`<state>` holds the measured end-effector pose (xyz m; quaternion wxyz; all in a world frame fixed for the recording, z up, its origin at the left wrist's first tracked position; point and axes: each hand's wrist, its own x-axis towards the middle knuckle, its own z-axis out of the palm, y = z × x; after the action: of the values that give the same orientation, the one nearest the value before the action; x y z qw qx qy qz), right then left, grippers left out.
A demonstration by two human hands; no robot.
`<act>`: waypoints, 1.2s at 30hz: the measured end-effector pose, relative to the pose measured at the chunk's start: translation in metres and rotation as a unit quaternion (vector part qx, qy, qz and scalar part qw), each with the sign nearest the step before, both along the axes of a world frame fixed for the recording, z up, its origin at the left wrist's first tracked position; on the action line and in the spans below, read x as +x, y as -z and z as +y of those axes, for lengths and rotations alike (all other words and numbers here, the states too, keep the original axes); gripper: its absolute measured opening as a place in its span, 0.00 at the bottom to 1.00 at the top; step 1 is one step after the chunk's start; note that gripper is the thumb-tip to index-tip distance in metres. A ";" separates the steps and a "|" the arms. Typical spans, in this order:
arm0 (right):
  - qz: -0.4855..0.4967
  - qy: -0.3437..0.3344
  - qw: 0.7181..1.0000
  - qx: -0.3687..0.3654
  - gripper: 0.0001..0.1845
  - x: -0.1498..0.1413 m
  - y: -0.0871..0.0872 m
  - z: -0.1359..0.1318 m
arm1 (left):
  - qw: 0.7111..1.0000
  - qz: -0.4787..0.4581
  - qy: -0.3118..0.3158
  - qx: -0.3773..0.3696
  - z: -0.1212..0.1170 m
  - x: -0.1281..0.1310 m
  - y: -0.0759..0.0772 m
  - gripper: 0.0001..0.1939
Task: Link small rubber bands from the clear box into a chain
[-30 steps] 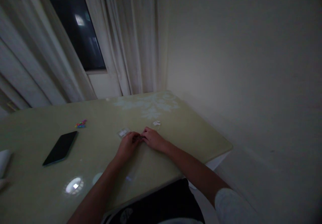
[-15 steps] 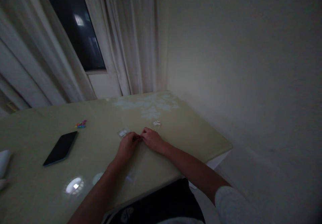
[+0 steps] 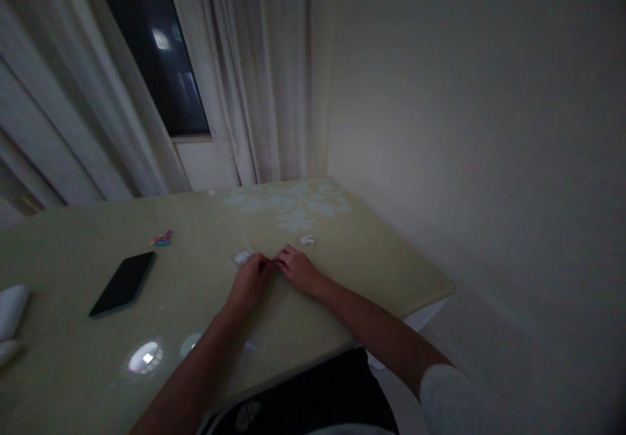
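My left hand [image 3: 252, 280] and my right hand [image 3: 297, 269] meet just above the table, fingertips pinched close together. Whatever they grip between them is too small and dark to name. Just beyond my left fingers lies a small clear plastic packet [image 3: 241, 255] with something whitish in it. Past my right hand sits a little group of small white pieces [image 3: 307, 239]. Farther left on the table is a small pile of brightly coloured pieces [image 3: 161, 238], pink, yellow and blue among them.
A dark tablet or phone [image 3: 123, 285] lies flat at left on the pale table [image 3: 372, 259]. White objects [image 3: 12, 311] stand at the left edge. Curtains [image 3: 274, 96] hang behind the table, and a bare wall [image 3: 464, 128] runs along its right side.
The view has shifted slightly, so the things on the table appear a little to the right. Both hands stay together in nearly the same place, fingers still pinched.
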<state>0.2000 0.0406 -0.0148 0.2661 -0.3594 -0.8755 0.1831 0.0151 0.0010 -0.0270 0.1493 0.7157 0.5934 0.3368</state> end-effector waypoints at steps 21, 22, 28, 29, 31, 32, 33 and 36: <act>0.146 0.030 0.988 -0.034 0.09 0.006 -0.001 0.010 | 0.997 -0.067 -0.015 0.024 -0.003 -0.007 -0.006 0.15; 0.149 0.033 0.988 -0.036 0.08 0.007 -0.001 0.010 | 0.998 -0.065 -0.017 0.020 -0.003 -0.008 -0.006 0.14; 0.167 0.039 0.984 -0.046 0.07 0.009 -0.001 0.012 | 0.999 -0.036 -0.024 -0.003 -0.003 -0.011 -0.005 0.13; 0.170 0.037 0.984 -0.047 0.07 0.009 -0.001 0.012 | 0.999 -0.029 -0.025 -0.007 -0.003 -0.011 -0.005 0.13; 0.177 0.034 0.982 -0.048 0.08 0.010 -0.001 0.012 | 0.999 -0.018 -0.025 -0.011 -0.002 -0.012 -0.006 0.13; 0.180 0.031 0.982 -0.049 0.09 0.010 -0.002 0.011 | 1.000 -0.013 -0.024 -0.013 -0.002 -0.012 -0.007 0.12; 0.182 0.028 0.982 -0.050 0.10 0.010 -0.002 0.011 | 1.000 -0.008 -0.022 -0.013 -0.002 -0.012 -0.007 0.12; 0.190 0.024 0.980 -0.051 0.10 0.010 -0.002 0.012 | 1.000 0.005 -0.010 -0.012 -0.003 -0.010 -0.010 0.11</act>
<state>0.2097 0.0525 -0.0129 0.4136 -0.3523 -0.7894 0.2859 0.0046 -0.0015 -0.0173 0.1513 0.7093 0.6054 0.3279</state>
